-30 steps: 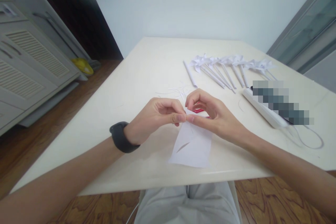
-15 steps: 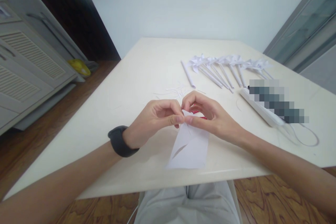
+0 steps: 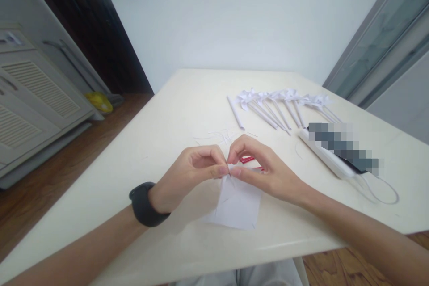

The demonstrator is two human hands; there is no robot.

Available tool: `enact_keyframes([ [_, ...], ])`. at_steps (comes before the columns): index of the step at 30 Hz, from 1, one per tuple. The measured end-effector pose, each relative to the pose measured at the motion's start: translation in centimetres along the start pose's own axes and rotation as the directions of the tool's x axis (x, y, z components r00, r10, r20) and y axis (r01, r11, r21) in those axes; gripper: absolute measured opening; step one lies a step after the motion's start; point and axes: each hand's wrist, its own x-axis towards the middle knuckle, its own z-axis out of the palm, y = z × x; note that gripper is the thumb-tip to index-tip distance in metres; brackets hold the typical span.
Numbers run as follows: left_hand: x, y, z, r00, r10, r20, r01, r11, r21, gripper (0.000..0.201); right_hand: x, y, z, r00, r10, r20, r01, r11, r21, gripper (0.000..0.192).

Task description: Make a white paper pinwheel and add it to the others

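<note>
A white sheet of paper (image 3: 237,208) with slits cut in it hangs toward the table's near edge, its top corner between my hands. My left hand (image 3: 201,165), with a dark band on its wrist, pinches at that corner. Thumb to fingertips, my right hand (image 3: 254,165) grips the same corner from the other side. The fingertips of both hands meet there, and a thin dark line shows between them. Just behind my right hand are the red handles (image 3: 247,159) of what looks like scissors, mostly hidden by the hand and the paper.
Thin paper strips (image 3: 224,135) lie beyond my hands. A rolled paper tube (image 3: 236,112) lies beside several white paper pinwheels (image 3: 281,96) on paper sticks. At right, a white device (image 3: 326,156) with a cable and a blurred-out top rests on the table (image 3: 161,120).
The view has tilted up, so everything sits lower in the picture. Both hands keep their pinch on the paper's corner; the sheet lies flatter and its slit looks more closed.
</note>
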Motion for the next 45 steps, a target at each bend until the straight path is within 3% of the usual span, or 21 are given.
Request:
enact_keyframes([
  [5,0.0,-0.2,-0.2,0.992,-0.123,-0.012,0.122,0.990,-0.066,0.014,0.2,0.2,0.1,1.000,0.015,0.003,-0.014,0.999,-0.039,0.013],
  [26,-0.2,-1.0,-0.3,0.982,-0.158,0.106,0.177,0.963,-0.205,0.014,0.1,0.3,0.1,0.980,0.161,0.121,-0.172,0.982,0.084,0.014],
  [33,0.0,-0.5,-0.2,0.988,-0.154,-0.010,0.150,0.970,-0.194,0.012,0.4,0.3,-1.0,0.967,0.197,0.163,-0.209,0.976,0.057,0.012],
  [39,0.3,-0.1,0.0,0.992,-0.117,-0.048,0.102,0.965,-0.242,0.013,0.7,1.4,-1.7,0.962,0.269,0.051,-0.269,0.963,-0.010,0.008],
  [45,0.4,0.0,0.1,0.990,-0.125,-0.067,0.106,0.967,-0.233,0.025,0.7,1.6,-1.4,0.966,0.255,0.038,-0.255,0.967,-0.011,0.007],
])
